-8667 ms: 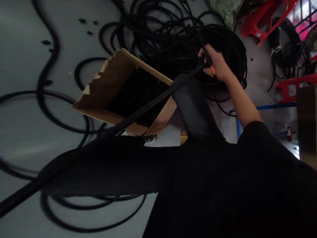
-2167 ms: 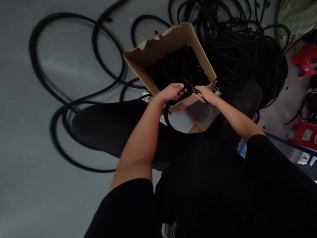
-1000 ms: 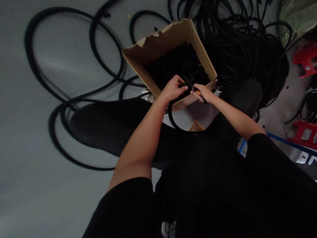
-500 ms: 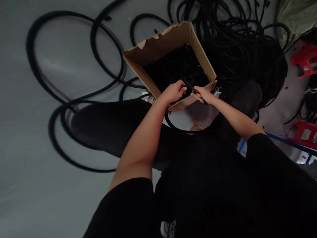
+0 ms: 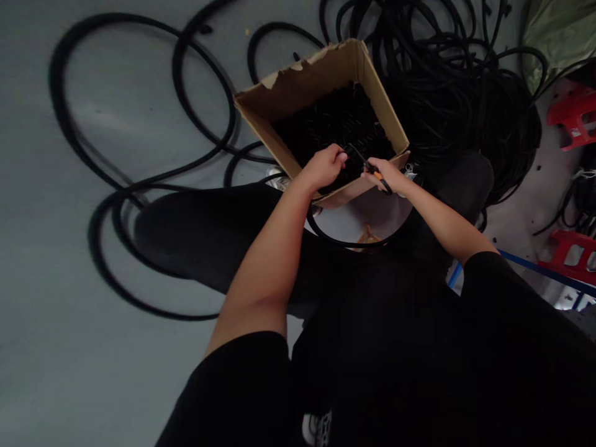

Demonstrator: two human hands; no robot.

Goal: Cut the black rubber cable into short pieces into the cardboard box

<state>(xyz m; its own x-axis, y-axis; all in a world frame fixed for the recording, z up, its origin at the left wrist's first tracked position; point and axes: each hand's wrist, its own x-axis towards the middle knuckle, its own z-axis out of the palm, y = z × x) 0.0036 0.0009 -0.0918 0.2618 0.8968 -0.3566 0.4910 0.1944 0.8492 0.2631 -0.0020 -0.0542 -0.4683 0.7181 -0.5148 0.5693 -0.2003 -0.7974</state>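
Left grip [image 5: 325, 167] and right grip [image 5: 387, 175] now sit slightly farther apart than in the preceding frame. Against the earliest frame, the black hose [image 5: 328, 236] has gone from a straight diagonal over the box to a curve below both grips.

Hose, 1 worked length: rises from below into the left grip, whose fingers are pinched closed on a dark end; detail there too dark to read. Cutting tool, 1, orange-and-black handles [image 5: 379, 178]: held in the closed right grip, blades pointing up and toward the left grip.

Directly beneath both grips: 1 cardboard box [image 5: 326, 67], torn along the far rim, holding short black pieces [image 5: 316, 124], too many to count. Legs, 2: one [image 5: 200, 233] left of and below the left grip, one [image 5: 460, 186] right of the right grip.

Left of the left grip, on the grey floor [image 5: 41, 261]: at least 3 large hose loops [image 5: 58, 87]. Beyond the right grip, up and right: 1 tangled hose pile [image 5: 465, 118], then 1 greenish sheet [image 5: 559, 40]. Far right of it: 2 red stools [image 5: 559, 245], both partly cut off; 1 blue bar [image 5: 535, 264] beside the lower one.
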